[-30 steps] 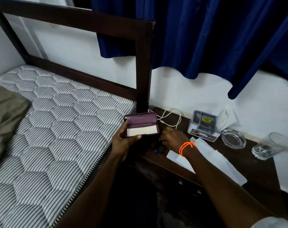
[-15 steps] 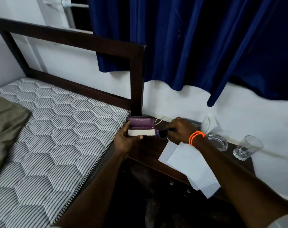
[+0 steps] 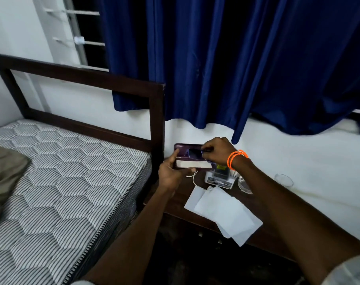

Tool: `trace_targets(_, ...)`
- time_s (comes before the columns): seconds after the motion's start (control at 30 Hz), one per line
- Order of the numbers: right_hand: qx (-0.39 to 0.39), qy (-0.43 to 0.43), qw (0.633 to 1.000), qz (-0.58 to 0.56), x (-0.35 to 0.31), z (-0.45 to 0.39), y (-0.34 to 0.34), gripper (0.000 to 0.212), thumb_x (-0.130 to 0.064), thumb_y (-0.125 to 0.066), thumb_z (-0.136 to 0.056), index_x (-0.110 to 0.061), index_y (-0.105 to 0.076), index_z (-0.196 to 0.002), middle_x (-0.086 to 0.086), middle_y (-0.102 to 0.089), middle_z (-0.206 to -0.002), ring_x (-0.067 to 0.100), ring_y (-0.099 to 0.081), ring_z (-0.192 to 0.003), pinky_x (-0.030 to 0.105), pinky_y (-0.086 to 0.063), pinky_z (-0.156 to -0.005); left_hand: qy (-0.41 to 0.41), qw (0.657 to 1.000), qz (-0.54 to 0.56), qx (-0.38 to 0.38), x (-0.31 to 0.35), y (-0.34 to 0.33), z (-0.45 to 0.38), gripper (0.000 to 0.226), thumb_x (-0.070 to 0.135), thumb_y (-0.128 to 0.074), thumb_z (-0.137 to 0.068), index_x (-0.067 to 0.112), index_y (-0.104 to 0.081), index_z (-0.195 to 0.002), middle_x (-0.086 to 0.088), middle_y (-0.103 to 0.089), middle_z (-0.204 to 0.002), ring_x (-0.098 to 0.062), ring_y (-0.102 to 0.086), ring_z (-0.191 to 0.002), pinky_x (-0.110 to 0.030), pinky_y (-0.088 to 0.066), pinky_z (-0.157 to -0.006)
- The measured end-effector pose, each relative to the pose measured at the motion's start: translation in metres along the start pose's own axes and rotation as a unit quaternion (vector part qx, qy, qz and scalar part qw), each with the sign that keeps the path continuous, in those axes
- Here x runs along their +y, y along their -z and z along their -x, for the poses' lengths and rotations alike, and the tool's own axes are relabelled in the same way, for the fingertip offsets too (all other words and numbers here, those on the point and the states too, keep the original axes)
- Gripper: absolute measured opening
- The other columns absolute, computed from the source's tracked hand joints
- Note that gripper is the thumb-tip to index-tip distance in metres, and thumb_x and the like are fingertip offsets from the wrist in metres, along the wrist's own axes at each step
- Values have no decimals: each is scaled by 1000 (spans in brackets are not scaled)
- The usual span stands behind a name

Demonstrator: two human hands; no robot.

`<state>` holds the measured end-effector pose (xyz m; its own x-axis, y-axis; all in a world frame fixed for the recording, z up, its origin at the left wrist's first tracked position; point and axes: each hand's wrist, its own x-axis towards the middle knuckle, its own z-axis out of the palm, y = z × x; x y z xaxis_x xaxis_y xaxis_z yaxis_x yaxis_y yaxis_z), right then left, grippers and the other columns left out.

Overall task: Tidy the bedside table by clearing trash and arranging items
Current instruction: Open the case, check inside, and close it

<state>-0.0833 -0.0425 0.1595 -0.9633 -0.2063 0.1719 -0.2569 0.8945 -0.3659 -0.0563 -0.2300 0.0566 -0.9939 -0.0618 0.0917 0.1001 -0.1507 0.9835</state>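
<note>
Standing beside striped mattress (image 3: 68,173): dark bedside table (image 3: 175,204) under blue curtain (image 3: 226,64), bearing white papers (image 3: 222,210), cable (image 3: 192,176), small box (image 3: 219,177), ashtray (image 3: 243,185), glass (image 3: 283,179). Left hand (image 3: 171,173) gripping open purple case (image 3: 187,156) above table's back corner. Right hand (image 3: 215,151) pinching dark glasses (image 3: 194,154), now lying inside case; half-second earlier, beside its right end.

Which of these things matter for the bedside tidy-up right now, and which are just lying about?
In the job:
- purple case, open, held by the left hand
- dark glasses, pinched by the right hand over the case
- white papers on the bedside table
- white cable
- small box
- ashtray
- drinking glass

Lying about:
- mattress
- blue curtain
</note>
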Motion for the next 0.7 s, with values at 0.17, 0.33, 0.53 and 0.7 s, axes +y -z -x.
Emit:
trace_targets(0.17, -4, -11, 1000, 14, -2, 10, 10, 27, -23, -71, -75, -21, -79, -101, 4, -77, -99, 22, -68, -95, 28, -53, -84, -7, 1000, 16, -18, 9, -17, 3, 98, -4, -95, -56, 18, -57, -144, 7, -75, -104, -9, -68, -86, -31, -61, -77)
trace_targets(0.33, -4, -8, 1000, 8, -3, 18, 18, 29, -22, -72, -75, -20, -78, -104, 5, -77, -102, 22, -69, -95, 36, -56, -89, -6, 1000, 20, -23, 9, -22, 4, 98, 0, -97, -54, 21, -59, -142, 3, -76, -109, -15, -69, -88, -40, -62, -85)
trace_targets(0.53, -15, 12, 1000, 24, -7, 21, 19, 30, -24, -72, -77, -20, -78, -106, 4, -76, -106, 22, -68, -98, 32, -53, -90, 1, 998, 54, -21, 17, -29, 4, 98, -11, -91, -57, 14, -55, -144, -4, -76, -117, -18, -72, -100, -44, -58, -96)
trace_targets(0.7, -5, 9, 1000, 17, -9, 21, 18, 30, -23, -72, -77, -20, -78, -107, 4, -76, -107, 21, -68, -99, 25, -50, -87, 8, 998, 56, -22, 23, -30, 6, 97, -13, -91, -56, 9, -56, -143, -9, -76, -117, -20, -72, -100, -40, -59, -94)
